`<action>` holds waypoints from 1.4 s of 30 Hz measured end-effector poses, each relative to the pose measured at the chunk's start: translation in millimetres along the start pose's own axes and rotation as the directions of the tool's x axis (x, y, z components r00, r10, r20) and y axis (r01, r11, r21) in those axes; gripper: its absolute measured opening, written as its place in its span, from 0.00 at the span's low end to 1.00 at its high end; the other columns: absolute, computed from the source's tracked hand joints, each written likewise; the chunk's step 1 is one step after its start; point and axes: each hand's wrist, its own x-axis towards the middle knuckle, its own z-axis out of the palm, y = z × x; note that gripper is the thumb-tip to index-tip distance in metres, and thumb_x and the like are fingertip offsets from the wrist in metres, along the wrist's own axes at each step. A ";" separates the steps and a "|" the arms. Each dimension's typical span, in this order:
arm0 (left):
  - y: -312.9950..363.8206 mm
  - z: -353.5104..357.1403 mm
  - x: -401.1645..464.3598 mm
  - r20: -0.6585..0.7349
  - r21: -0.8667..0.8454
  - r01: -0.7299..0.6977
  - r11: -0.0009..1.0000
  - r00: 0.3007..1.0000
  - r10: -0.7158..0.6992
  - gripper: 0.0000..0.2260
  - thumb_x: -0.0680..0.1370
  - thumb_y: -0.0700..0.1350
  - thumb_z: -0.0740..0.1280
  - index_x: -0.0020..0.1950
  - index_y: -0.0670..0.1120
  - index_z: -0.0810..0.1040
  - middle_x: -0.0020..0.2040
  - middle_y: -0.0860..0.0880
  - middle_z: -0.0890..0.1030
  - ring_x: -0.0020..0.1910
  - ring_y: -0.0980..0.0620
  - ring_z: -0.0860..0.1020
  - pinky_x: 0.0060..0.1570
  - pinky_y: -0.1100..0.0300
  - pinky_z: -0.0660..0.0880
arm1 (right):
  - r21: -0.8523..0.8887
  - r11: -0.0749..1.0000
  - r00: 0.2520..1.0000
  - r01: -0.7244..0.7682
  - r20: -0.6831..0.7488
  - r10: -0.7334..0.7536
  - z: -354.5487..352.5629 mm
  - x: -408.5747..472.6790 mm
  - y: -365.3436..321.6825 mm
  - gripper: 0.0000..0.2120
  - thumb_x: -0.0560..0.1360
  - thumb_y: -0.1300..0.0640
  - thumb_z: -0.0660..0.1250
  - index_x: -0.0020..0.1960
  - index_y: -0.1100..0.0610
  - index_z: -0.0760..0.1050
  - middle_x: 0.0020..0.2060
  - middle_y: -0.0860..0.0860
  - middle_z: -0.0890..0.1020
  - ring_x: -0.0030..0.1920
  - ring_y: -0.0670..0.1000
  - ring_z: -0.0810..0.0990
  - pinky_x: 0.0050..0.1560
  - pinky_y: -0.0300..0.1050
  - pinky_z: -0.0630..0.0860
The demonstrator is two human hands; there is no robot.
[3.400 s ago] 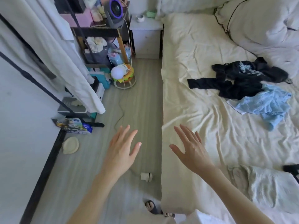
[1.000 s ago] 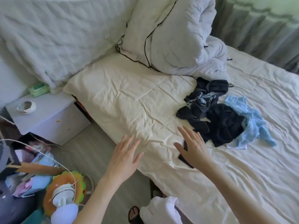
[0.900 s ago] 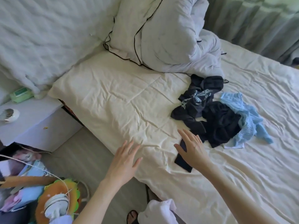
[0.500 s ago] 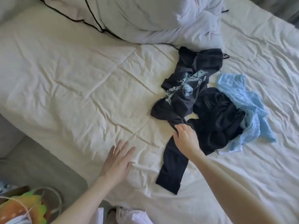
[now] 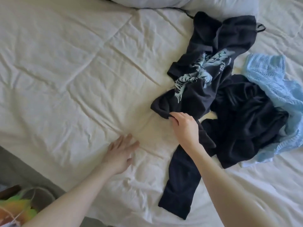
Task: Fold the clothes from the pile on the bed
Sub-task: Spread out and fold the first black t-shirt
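A pile of clothes lies on the cream bed sheet [image 5: 73, 79]. A black sweatshirt with a pale blue print [image 5: 201, 76] is crumpled at the pile's left, one sleeve [image 5: 180, 185] stretching toward the bed edge. Another black garment [image 5: 246, 122] lies beside it, over a light blue knit [image 5: 278, 82]. My right hand [image 5: 185, 126] pinches a fold of the printed sweatshirt at its lower left edge, fingers curled round the fabric. With fingers straight and spread, my left hand [image 5: 121, 149] lies over the bare sheet left of the pile, holding nothing.
A grey duvet with black piping [image 5: 164, 1] bunches along the top of the bed. The bed edge runs along the lower left, with grey floor [image 5: 16, 167] below it and a colourful toy-like object [image 5: 18, 208] in the corner.
My view has closed in on the pile. My right hand has moved up from the sleeve onto the sweatshirt's edge and curled round a fold; my left hand stays spread over the sheet.
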 end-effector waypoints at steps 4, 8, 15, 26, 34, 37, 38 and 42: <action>23.8 -38.2 -10.3 0.037 -0.856 0.145 0.496 0.975 -0.220 0.14 0.81 0.53 0.57 0.64 0.50 0.72 0.61 0.52 0.76 0.66 0.51 0.70 0.59 0.66 0.67 | 0.290 0.956 0.999 -0.038 -0.008 0.042 -17.6 -45.2 -40.4 0.07 0.73 0.65 0.68 0.49 0.63 0.83 0.40 0.54 0.85 0.41 0.55 0.82 0.41 0.51 0.79; 51.2 -65.7 -39.5 0.001 -0.998 0.010 0.063 0.989 -0.148 0.11 0.79 0.54 0.62 0.56 0.51 0.78 0.51 0.54 0.82 0.50 0.58 0.80 0.48 0.60 0.77 | 0.354 0.933 0.998 0.058 -0.018 -0.055 -38.4 -84.3 -80.8 0.07 0.70 0.64 0.70 0.47 0.63 0.84 0.38 0.54 0.85 0.38 0.54 0.83 0.37 0.50 0.80; 69.9 -76.7 -125.5 -0.236 -0.968 -0.196 0.158 0.925 -0.298 0.06 0.76 0.33 0.65 0.51 0.38 0.79 0.40 0.47 0.80 0.40 0.52 0.78 0.48 0.57 0.76 | 0.392 0.902 0.962 -0.179 0.262 0.077 -85.1 -156.9 -113.4 0.08 0.75 0.63 0.68 0.52 0.59 0.83 0.46 0.51 0.85 0.47 0.50 0.83 0.49 0.44 0.78; 91.6 -57.2 -249.0 -0.415 -0.567 -0.380 0.731 0.898 0.145 0.06 0.73 0.39 0.70 0.46 0.47 0.85 0.40 0.52 0.83 0.34 0.66 0.77 0.38 0.75 0.70 | 0.526 0.471 0.705 -0.708 0.493 0.510 -148.7 -172.4 -171.0 0.12 0.74 0.58 0.69 0.34 0.63 0.78 0.31 0.53 0.76 0.38 0.51 0.77 0.44 0.51 0.81; 93.6 -99.3 -283.6 -0.465 -0.569 -0.476 0.671 0.859 0.215 0.07 0.78 0.47 0.66 0.49 0.48 0.84 0.43 0.55 0.84 0.44 0.60 0.81 0.45 0.66 0.74 | 0.410 0.796 0.896 -0.444 0.215 0.389 -204.6 -177.7 -186.8 0.13 0.78 0.61 0.62 0.39 0.65 0.79 0.30 0.53 0.77 0.34 0.49 0.72 0.39 0.43 0.69; 95.9 -138.1 -287.1 -0.622 -0.408 -0.507 0.759 0.763 0.175 0.15 0.78 0.42 0.65 0.64 0.48 0.75 0.56 0.51 0.76 0.55 0.55 0.75 0.58 0.62 0.71 | 0.287 0.933 0.973 -0.220 0.135 0.188 -248.3 -165.4 -208.0 0.11 0.79 0.59 0.61 0.46 0.62 0.81 0.38 0.56 0.82 0.40 0.51 0.75 0.41 0.44 0.68; 97.3 -152.5 -289.1 -0.637 -0.330 -0.518 0.790 0.739 0.218 0.19 0.78 0.42 0.65 0.69 0.48 0.70 0.62 0.49 0.73 0.61 0.53 0.71 0.64 0.61 0.67 | 0.269 0.952 0.984 -0.147 0.133 0.115 -263.5 -161.3 -217.1 0.11 0.80 0.59 0.61 0.50 0.59 0.82 0.42 0.55 0.83 0.43 0.52 0.78 0.43 0.43 0.70; 104.1 -200.0 -302.6 -0.641 -0.096 -0.552 0.828 0.670 0.373 0.14 0.76 0.39 0.64 0.61 0.46 0.76 0.57 0.48 0.77 0.59 0.47 0.73 0.56 0.56 0.70 | 0.285 0.957 0.987 0.057 0.130 -0.098 -315.5 -148.3 -252.6 0.11 0.79 0.60 0.61 0.54 0.58 0.81 0.46 0.51 0.82 0.48 0.50 0.79 0.44 0.29 0.70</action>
